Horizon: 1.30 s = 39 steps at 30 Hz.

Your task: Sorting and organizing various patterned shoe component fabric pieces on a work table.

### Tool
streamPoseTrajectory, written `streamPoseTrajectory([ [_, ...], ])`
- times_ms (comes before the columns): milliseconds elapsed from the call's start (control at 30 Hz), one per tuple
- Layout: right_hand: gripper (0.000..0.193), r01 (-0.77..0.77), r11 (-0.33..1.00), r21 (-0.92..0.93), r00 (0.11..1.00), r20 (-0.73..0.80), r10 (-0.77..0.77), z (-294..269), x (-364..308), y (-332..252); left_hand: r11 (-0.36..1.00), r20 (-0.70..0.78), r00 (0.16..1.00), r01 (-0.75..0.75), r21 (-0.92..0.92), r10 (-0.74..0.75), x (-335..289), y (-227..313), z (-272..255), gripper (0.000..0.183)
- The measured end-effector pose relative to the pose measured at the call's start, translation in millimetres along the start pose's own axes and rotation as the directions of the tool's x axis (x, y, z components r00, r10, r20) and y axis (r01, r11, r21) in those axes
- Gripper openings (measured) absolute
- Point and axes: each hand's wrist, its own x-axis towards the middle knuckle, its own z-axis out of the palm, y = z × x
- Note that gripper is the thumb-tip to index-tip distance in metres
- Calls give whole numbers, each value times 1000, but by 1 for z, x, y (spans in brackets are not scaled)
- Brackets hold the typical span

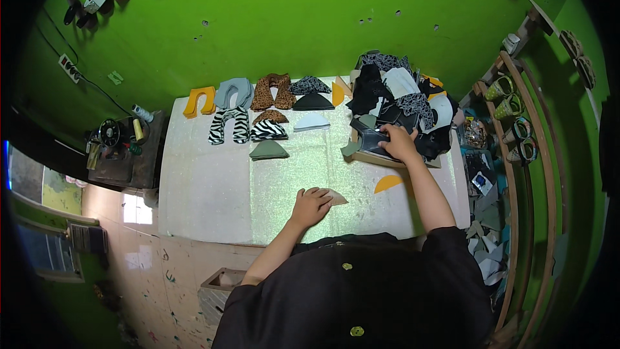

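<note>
My left hand (311,207) lies on the table (206,184) with its fingers laid flat over a beige half-round piece (337,198), whose pointed end shows to the right. My right hand (399,143) reaches into the near side of a heaped box (381,158). Its thumb and fingers are apart and touch dark pieces (370,143) there; whether they pinch one is hard to see. A green piece (351,148) hangs over the box's near left corner. Between my hands, nearer the right forearm, lies a yellow half-round piece (387,184).
Behind my left hand stand stacks of cut pieces: zebra-striped (229,125), leopard-print (272,92), yellow U-shaped (199,101), grey (234,93), black (314,102), white (312,122) and green (269,150). A wooden rack (547,220) with sandals rises at right. A sewing machine (110,134) stands at left.
</note>
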Motion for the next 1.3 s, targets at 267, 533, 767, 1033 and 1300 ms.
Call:
streamPoseTrajectory([
  [267,32,54,990,130,897,-442,9,-8,18,13,1000,-31,999,-12,-18,11,-4,-2,2,27],
  [533,11,223,953,-204,936,-228,-268,4,3,10,999,-37,999,-8,-39,7,-5,-4,5,27],
  [767,21,211,948,-239,976,2,-216,-15,-8,9,999,-47,999,4,-38,-6,-7,-5,8,27],
  [1033,14,178,946,-271,976,-72,-204,-5,-16,9,999,-77,997,14,-46,-18,-10,-1,3,28],
  [1300,11,138,960,-242,978,-117,-171,0,-21,0,993,-212,977,15,-115,-39,10,22,-34,31],
])
